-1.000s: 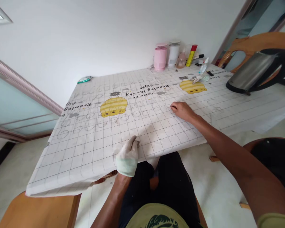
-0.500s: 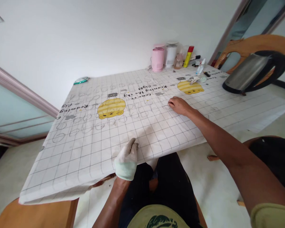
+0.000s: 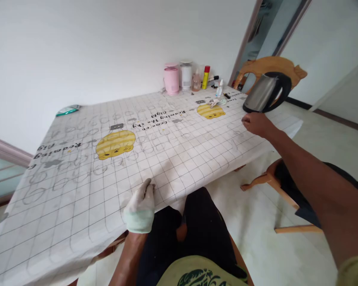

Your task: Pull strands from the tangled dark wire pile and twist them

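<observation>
My left hand (image 3: 140,206), in a white glove with a pale green cuff, rests at the near edge of the table with its fingers pressed together; whether anything is between them is hidden. My bare right hand (image 3: 255,122) is over the right part of the table, its fingers curled and closed, and I cannot make out what they hold. Just behind it stands a steel kettle (image 3: 261,93) with a black handle. A white checked tablecloth (image 3: 179,159) with yellow bear balloons lies under both hands.
At the back are a pink container (image 3: 171,80), a white container (image 3: 185,75), a yellow can with a red cap (image 3: 205,78) and small bottles. A green packet (image 3: 68,111) lies back left. One wooden chair (image 3: 274,63) stands beyond the kettle.
My right hand has moved right across the tablecloth, close to the kettle. The view has turned to the right. My left hand keeps its place at the near edge.
</observation>
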`<state>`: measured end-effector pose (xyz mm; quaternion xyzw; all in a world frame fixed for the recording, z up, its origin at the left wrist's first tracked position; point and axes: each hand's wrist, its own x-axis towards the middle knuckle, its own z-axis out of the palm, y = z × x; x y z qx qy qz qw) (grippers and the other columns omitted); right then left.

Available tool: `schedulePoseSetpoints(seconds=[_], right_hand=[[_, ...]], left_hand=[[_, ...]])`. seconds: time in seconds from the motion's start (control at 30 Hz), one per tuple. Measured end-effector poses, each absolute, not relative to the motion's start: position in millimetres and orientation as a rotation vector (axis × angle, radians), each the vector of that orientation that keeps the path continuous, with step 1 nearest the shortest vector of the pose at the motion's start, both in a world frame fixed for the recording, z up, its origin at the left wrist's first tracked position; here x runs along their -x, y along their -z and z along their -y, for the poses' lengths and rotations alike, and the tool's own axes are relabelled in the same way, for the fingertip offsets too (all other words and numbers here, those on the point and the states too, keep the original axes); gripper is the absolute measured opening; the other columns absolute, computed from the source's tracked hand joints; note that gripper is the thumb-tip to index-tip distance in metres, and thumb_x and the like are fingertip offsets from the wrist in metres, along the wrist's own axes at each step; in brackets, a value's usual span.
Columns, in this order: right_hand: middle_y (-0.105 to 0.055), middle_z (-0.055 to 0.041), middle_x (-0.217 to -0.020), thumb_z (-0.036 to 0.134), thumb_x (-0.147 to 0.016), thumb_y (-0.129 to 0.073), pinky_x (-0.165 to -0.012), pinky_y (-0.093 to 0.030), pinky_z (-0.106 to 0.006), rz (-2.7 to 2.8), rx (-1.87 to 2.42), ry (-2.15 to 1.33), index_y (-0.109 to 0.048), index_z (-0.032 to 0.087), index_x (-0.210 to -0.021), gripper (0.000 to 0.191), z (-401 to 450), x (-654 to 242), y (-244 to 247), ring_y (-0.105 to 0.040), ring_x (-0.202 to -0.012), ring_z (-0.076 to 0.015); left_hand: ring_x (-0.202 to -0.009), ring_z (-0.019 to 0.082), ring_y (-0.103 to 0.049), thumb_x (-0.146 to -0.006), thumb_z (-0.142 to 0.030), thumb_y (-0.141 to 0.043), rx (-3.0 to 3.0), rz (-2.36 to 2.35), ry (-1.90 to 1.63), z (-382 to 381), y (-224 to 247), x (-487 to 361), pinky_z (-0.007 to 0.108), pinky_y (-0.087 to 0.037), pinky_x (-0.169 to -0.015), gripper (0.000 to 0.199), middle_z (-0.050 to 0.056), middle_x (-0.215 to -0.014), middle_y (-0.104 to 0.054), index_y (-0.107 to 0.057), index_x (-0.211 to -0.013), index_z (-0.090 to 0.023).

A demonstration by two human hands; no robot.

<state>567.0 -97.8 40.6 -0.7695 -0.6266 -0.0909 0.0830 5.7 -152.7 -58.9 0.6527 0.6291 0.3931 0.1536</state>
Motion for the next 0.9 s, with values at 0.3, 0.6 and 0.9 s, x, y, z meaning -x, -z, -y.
schedulePoseSetpoints(seconds=[0.3, 0.6, 0.9], right_hand=[[-0.067, -0.0208, -0.124, 0.028, -0.096, -0.062, -0.086, -0.045, -0.037, 1.946, 2.504, 0.231, -0.074, 0.012, -0.115, 0.027, 89, -563, 5, -0.059, -0.111, -0.0315], [-0.068, -0.0215, -0.109, 0.013, -0.097, -0.048, -0.084, -0.043, -0.039, 2.015, 2.435, 0.316, -0.074, 0.011, -0.097, 0.027, 71, -547, 11, -0.057, -0.105, -0.0312], [-0.069, -0.0159, -0.116, 0.019, -0.103, -0.043, -0.101, -0.047, -0.054, 2.072, 1.717, 0.553, -0.076, 0.022, -0.095, 0.034, 113, -447, -38, -0.057, -0.116, -0.0343]], left_hand=[[-0.100, 0.024, -0.078, -0.098, -0.040, -0.060, -1.869, -1.828, -1.101, 153, 49, -9, 0.033, -0.059, -0.087, 0.029, 0.000, -0.101, -0.083, -0.081, -0.116, -0.032], [-0.098, 0.022, -0.078, -0.097, -0.043, -0.063, -1.892, -1.837, -1.197, 154, 62, -10, 0.028, -0.059, -0.089, 0.029, 0.000, -0.102, -0.083, -0.080, -0.118, -0.034], [-0.097, 0.021, -0.078, -0.097, -0.035, -0.062, -1.611, -1.694, -1.071, 160, 30, -17, 0.029, -0.061, -0.090, 0.025, -0.001, -0.100, -0.083, -0.080, -0.114, -0.032]])
